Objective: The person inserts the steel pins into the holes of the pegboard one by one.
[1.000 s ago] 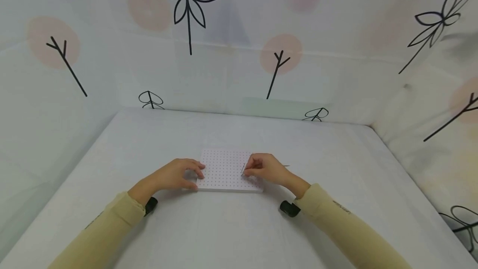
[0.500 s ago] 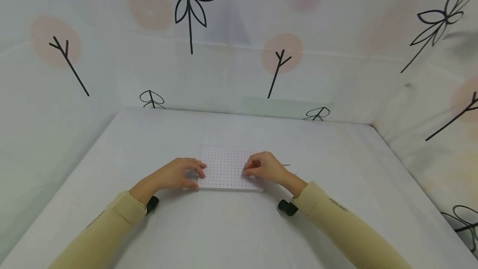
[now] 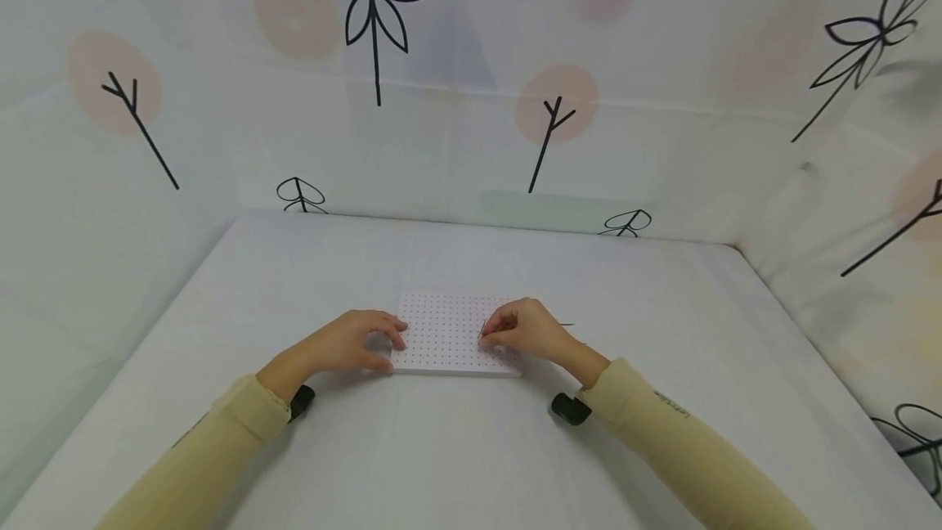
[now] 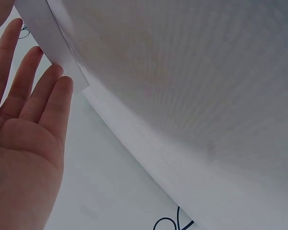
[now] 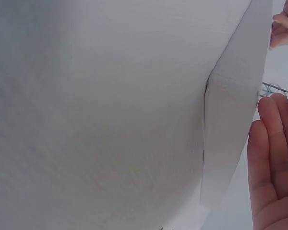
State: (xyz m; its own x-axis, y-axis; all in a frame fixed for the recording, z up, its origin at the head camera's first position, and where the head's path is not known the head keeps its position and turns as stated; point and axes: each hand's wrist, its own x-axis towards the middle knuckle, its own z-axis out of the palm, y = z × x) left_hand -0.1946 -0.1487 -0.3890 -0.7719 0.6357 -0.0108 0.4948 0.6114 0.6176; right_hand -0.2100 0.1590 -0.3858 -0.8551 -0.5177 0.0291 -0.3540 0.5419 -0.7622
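Observation:
A white board (image 3: pixel 440 338) with a grid of small dots lies flat on the table. My left hand (image 3: pixel 344 343) rests at its left side, fingertips over the edge and thumb by the near left corner. In the left wrist view its fingers (image 4: pixel 53 96) are nearly straight against the board's side. Above the board's right part, my right hand (image 3: pixel 526 331) pinches a thin, dark, needle-like rod (image 5: pixel 277 87) between thumb and fingertips. The rod stands tilted, its lower end close over the dots; whether it enters a hole I cannot tell.
Another thin dark rod (image 3: pixel 566 324) lies on the white-covered table (image 3: pixel 412 456) just right of the board, partly behind the right hand. A patterned cloth wall (image 3: pixel 449 137) closes off the table's back and sides.
The right hand has shifted only slightly while holding the rod near the same spot. The tip of a further thin item now shows beside the right wrist. The left hand stays at the board.

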